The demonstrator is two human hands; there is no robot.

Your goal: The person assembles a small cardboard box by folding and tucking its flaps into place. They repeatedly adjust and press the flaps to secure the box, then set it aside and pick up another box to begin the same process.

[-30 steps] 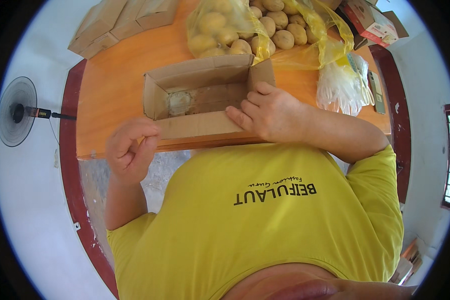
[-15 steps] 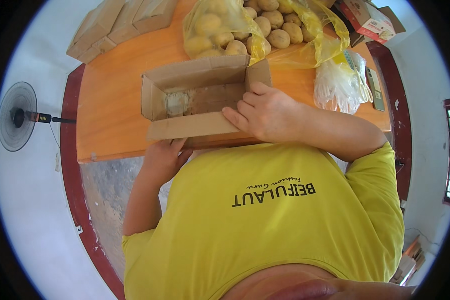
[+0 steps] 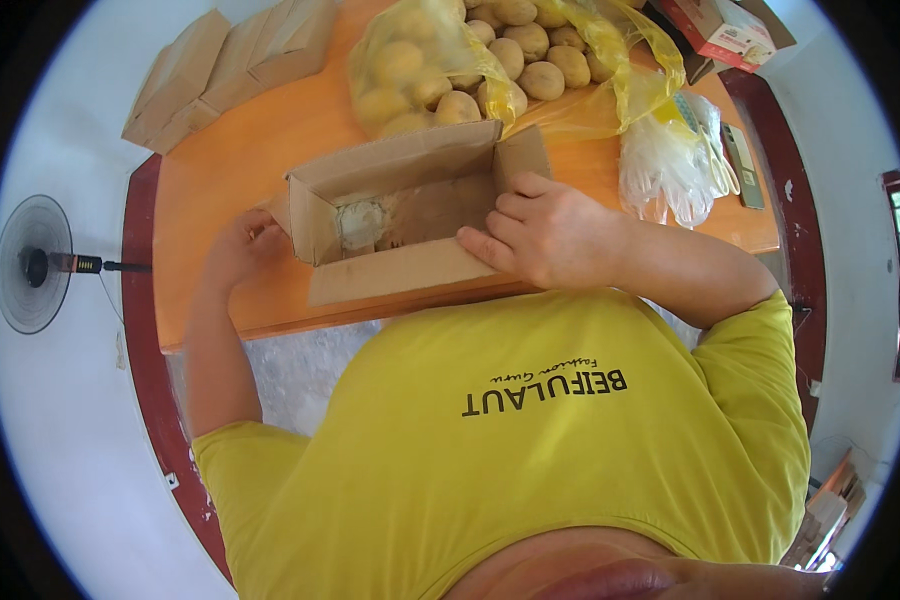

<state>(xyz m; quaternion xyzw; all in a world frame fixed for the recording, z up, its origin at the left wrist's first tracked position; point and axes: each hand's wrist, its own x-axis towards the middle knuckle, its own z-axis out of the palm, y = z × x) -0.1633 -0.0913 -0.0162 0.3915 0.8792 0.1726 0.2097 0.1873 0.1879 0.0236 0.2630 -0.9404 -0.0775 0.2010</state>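
Note:
An open brown cardboard box (image 3: 410,165) lies on the orange table (image 3: 225,170) right in front of me, flaps spread, with a pale crumpled wad (image 3: 362,220) inside at its left end. My right hand (image 3: 540,230) grips the box's right wall and front flap. My left hand (image 3: 240,245) presses against the box's left end, fingers curled at its side flap. Behind the box, a yellow plastic bag (image 3: 420,70) holds several round tan fruits (image 3: 540,60).
Folded flat cardboard boxes (image 3: 230,65) lie at the table's back left. A bundle of clear plastic bags (image 3: 670,165) sits at the right, with a printed carton (image 3: 725,30) behind it. A standing fan (image 3: 35,265) is on the floor at left.
My left hand rose from below the table edge up to the box's left end. The box shifted slightly; my right hand stayed on its right side.

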